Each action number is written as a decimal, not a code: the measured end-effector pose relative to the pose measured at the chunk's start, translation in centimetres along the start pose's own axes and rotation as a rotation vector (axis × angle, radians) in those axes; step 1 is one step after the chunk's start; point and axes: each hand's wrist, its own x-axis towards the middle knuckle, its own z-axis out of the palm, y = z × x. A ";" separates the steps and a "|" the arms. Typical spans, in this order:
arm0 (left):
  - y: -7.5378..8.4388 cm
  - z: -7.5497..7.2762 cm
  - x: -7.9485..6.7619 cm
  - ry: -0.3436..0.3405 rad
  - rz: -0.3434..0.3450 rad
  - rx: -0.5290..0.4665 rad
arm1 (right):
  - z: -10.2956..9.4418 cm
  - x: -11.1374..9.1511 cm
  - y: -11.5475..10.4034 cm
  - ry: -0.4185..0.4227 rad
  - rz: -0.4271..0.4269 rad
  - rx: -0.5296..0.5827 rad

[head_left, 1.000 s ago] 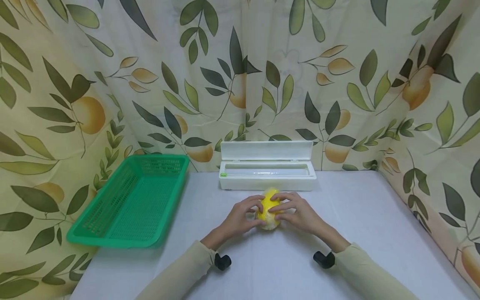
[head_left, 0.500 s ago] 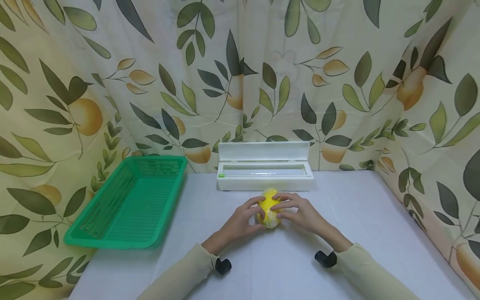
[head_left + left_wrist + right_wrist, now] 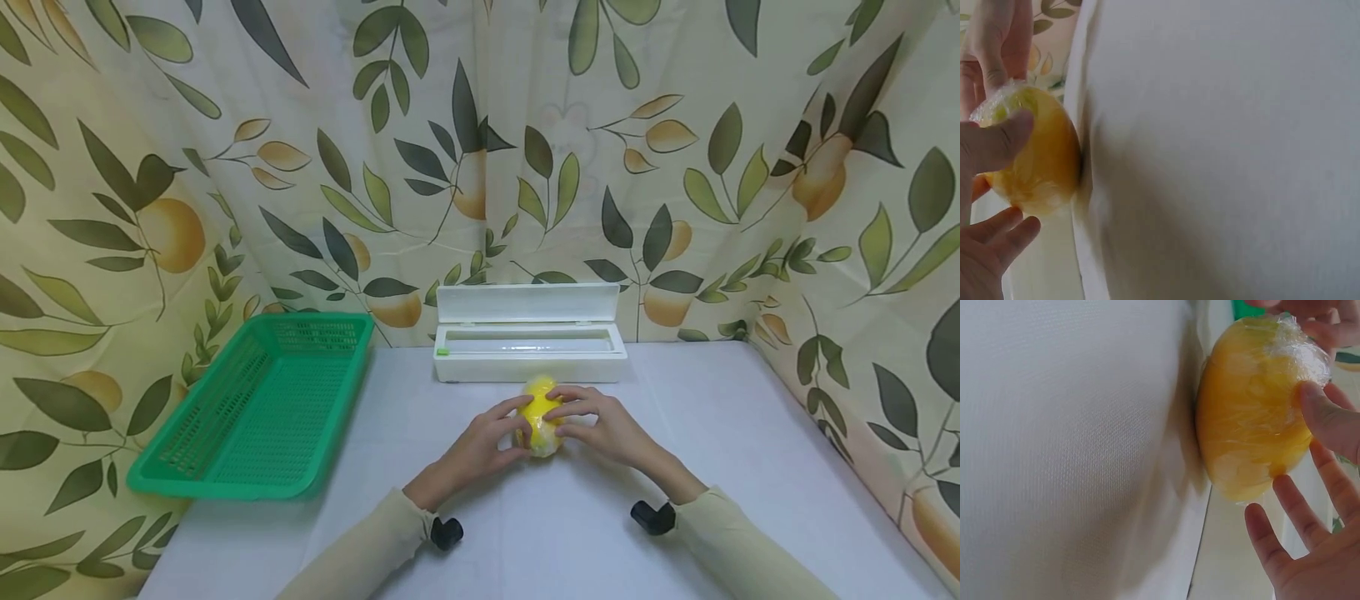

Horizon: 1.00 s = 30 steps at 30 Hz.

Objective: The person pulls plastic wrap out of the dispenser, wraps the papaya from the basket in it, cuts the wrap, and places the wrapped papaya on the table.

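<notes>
A rounded yellow fruit wrapped in clear cling film rests on the white-covered table, in front of the white box. Its film is crumpled at the near end, where a greenish patch shows in the right wrist view. My left hand holds the fruit from the left, with the thumb on the wrapped end. From the right side, my right hand holds it between thumb and fingers; in the right wrist view one spread fingertip stands off the film. The fruit's underside is hidden.
Behind the fruit stands a white cling film dispenser box, lid raised, with a green slider at its left. A green plastic basket lies on the left. Patterned curtains enclose the table at the back and sides.
The head view has shifted slightly. Both hands stay around the wrapped fruit, with only small finger movements on it; the box and basket have not moved.
</notes>
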 end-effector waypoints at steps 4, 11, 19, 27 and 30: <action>0.1 -0.2 0.1 -0.002 0.043 0.055 | -0.1 0.0 0.0 -0.001 0.017 0.011; -0.6 0.1 0.2 0.079 0.057 0.024 | 0.3 -0.1 -0.2 -0.014 0.042 0.045; -1.3 0.4 0.0 0.161 0.033 -0.126 | 1.0 -0.3 -0.1 -0.065 0.035 0.079; -1.7 0.5 0.0 0.200 0.059 -0.179 | 1.1 -0.3 -0.1 -0.058 -0.007 0.041; -1.7 0.5 0.0 0.198 0.058 -0.171 | 1.2 -0.2 -0.1 -0.053 -0.031 0.019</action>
